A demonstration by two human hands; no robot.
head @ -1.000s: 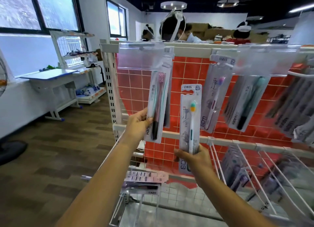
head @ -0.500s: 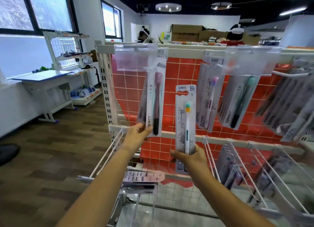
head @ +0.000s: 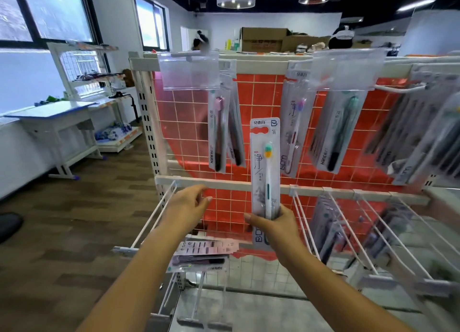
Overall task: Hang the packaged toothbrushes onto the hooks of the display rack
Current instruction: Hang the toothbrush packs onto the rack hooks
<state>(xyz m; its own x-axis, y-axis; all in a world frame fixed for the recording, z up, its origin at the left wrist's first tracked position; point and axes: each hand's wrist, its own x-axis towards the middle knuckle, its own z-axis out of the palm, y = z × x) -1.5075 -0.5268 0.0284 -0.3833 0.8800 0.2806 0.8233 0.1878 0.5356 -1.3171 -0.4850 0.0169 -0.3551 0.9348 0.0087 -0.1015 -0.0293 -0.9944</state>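
My right hand [head: 271, 228] grips the lower end of a white packaged toothbrush [head: 265, 167] with an orange and teal head, held upright in front of the red grid display rack [head: 184, 122]. My left hand [head: 190, 205] hangs free below the rack's white crossbar, fingers loosely curled, holding nothing. Above it, a pack with a pink-headed brush [head: 219, 132] hangs from the top left hook. More packs hang to the right: one with a purple head [head: 295, 130] and one with a green head [head: 336, 132].
Long white wire hooks [head: 331, 222] stick out from the lower crossbar toward me, some holding packs. Loose packs [head: 206, 251] lie on the lower left hook. Clear label holders [head: 189, 70] hang at the top rail. A table [head: 49, 122] stands left; people work behind the rack.
My left hand has let go of the pink-headed pack and dropped below the crossbar. The pack now hangs on its own. My right hand still holds its pack upright, a little lower.
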